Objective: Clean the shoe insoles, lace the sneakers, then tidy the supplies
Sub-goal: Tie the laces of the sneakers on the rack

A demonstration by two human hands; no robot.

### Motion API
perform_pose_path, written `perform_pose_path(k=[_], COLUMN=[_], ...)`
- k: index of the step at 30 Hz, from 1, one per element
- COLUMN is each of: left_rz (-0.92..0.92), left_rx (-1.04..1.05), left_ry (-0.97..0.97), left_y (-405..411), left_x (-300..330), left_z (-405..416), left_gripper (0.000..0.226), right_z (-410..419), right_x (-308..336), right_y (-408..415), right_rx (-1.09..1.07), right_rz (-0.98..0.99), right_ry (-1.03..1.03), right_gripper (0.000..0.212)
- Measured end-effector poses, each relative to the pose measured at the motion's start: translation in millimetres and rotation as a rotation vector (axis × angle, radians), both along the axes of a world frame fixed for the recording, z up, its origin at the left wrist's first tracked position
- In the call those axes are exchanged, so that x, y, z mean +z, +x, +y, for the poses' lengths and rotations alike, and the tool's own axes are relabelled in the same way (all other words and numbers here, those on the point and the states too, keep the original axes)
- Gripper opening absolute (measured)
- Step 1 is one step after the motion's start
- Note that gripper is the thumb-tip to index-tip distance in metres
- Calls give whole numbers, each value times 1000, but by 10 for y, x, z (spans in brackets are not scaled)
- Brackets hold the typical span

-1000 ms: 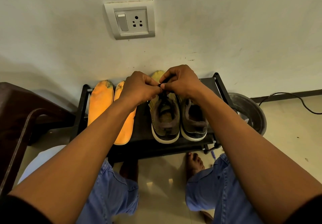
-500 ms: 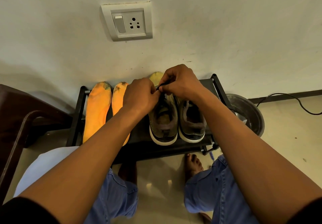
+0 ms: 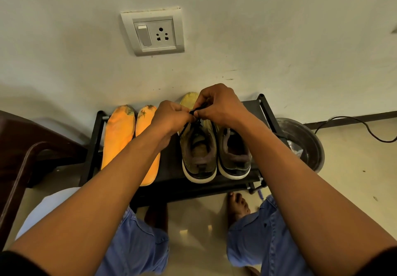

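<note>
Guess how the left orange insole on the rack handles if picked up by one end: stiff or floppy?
Likely floppy: the left orange insole looks thin and flat, lying flush on the black rack, so it would probably droop from one end. Probably light for its size, being a thin foam-like sheet. Its matte surface suggests decent grip, not slippery.

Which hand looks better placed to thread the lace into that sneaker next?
Probably the right hand: it pinches the black lace directly above the left sneaker; the left hand grips it from the side.
</note>
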State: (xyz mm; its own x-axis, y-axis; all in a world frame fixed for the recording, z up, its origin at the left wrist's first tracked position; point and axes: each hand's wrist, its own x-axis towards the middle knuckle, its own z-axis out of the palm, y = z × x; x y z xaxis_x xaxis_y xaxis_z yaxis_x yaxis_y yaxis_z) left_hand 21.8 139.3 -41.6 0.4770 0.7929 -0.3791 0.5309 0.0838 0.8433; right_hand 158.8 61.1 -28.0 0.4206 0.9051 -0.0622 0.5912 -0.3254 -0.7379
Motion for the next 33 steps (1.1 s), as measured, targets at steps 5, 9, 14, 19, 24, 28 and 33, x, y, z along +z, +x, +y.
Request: perform_pose_path(k=[5,9,14,19,24,28,33], left_rz=[-76,-142,-230,-254,-225,-156,-13], left_rx=[80,110,142,121,148,132,84], left_ry=[-272,-390,-513,-578,-425,-224,41], left_y=[-34,-53,-51,-55,-81,-87,-108], left_x=[138,115,66,42,52,75,-23], left_z=[-14,38,65,99,104,107,163], left_gripper=[21,25,25,28,16,14,18], right_z=[-4,-5,-7,-10,-21,-20,-27], right_x=[0,-2,-10,-27,-11,12,59], right_y=[24,40,44,74,90,83,83], right_rx=[1,-1,-4,-15,-16,-31,-48], right_rz=[3,37,61,107,171,213,230], right_ry=[10,9,18,30,20,-5,-67], right_gripper=[13,15,15,15,14,12,10])
